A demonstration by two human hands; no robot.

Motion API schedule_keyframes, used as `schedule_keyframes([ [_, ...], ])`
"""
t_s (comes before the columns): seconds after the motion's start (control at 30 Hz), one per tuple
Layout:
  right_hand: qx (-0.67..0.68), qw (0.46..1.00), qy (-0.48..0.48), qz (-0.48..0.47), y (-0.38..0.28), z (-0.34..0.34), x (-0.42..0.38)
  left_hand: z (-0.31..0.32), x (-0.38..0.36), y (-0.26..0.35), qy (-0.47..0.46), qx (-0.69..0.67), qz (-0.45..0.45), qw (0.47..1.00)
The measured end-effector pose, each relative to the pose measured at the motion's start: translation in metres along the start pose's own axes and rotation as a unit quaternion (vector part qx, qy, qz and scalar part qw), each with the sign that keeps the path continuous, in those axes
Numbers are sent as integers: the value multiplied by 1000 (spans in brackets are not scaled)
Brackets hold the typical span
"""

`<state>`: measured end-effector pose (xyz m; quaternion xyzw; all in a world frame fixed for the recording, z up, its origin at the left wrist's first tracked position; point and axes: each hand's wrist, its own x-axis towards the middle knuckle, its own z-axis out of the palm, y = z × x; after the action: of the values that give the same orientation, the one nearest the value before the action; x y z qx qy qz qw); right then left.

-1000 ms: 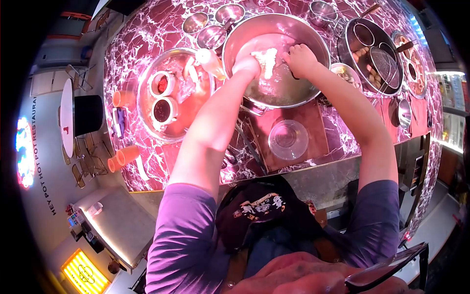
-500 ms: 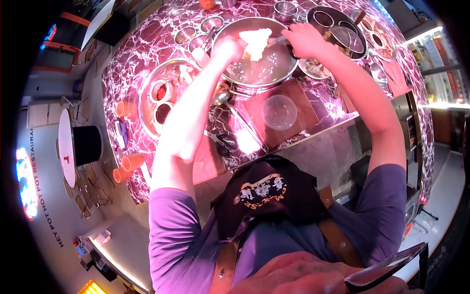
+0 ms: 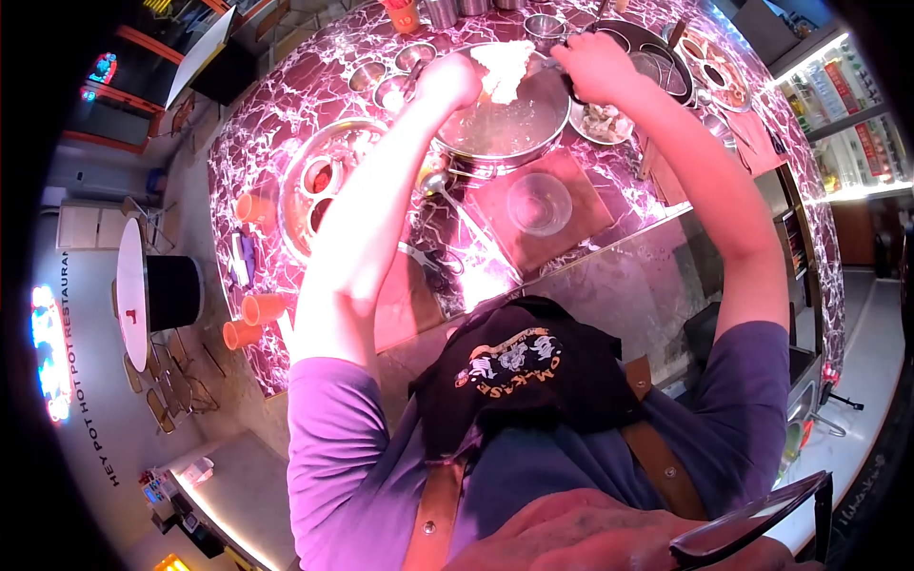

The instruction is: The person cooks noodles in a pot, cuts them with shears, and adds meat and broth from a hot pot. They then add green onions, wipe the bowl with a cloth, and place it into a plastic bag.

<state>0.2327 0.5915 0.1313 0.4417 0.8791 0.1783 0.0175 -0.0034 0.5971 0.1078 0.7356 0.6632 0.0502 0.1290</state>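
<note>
Lifted up at the far rim of the pot (image 3: 552,105), back from the tabletop's (image 3: 303,84) near edge: pale clump (image 3: 503,72), between curled left hand (image 3: 451,82) and bent-fingered right hand (image 3: 594,68). Can't tell grips. Not clear yet.

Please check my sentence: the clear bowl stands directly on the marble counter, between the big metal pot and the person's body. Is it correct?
Not quite. The head view shows the clear bowl on a brown mat, not directly on the marble counter. It is between the big metal pot and the person's body.
</note>
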Motion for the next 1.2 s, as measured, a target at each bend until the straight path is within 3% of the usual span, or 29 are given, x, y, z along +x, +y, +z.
schedule_keyframes([
  [0.13, 5, 997, -67, -25, -26, 34, -13, 40, -31, 4, -52, -111, -35, 992],
  [0.4, 23, 996, -74, -40, -29, 47, -27, 84, -25, -7, -30, -92, -6, 995],
  [0.6, 17, 998, -61, -31, -28, 36, -40, 82, -31, -13, 81, -121, 131, 981],
  [0.63, 11, 998, -56, -28, -26, 25, -44, 56, -53, -2, 99, -172, 160, 967],
  [0.73, -11, 998, -53, -44, -23, -26, -65, 53, -57, -11, 35, -56, 132, 989],
  [0.83, -8, 994, -99, -48, -30, -59, -85, 59, -91, -4, -45, -203, 66, 976],
  [0.87, -7, 993, -102, -51, -37, -60, -86, 70, -94, -5, -83, -181, 91, 976],
  [0.93, -53, 972, -219, -70, -55, -51, -87, 115, -102, -11, -119, -240, 77, 960],
  [1.0, -50, 947, -298, -108, -76, -31, -86, 146, -112, -12, -150, -151, 57, 975],
  [1.07, -1, 943, -317, -100, -81, -8, -95, 162, -134, -16, -114, -125, 38, 985],
  [1.1, -1, 942, -319, -102, -79, -3, -104, 168, -140, -21, -119, -107, 29, 987],
  [1.17, 98, 985, -108, -92, -76, 2, -134, 162, -153, -27, -121, -87, 41, 988],
  [1.2, 101, 984, -110, -98, -79, 6, -144, 163, -159, -32, -124, -88, 34, 988],
])
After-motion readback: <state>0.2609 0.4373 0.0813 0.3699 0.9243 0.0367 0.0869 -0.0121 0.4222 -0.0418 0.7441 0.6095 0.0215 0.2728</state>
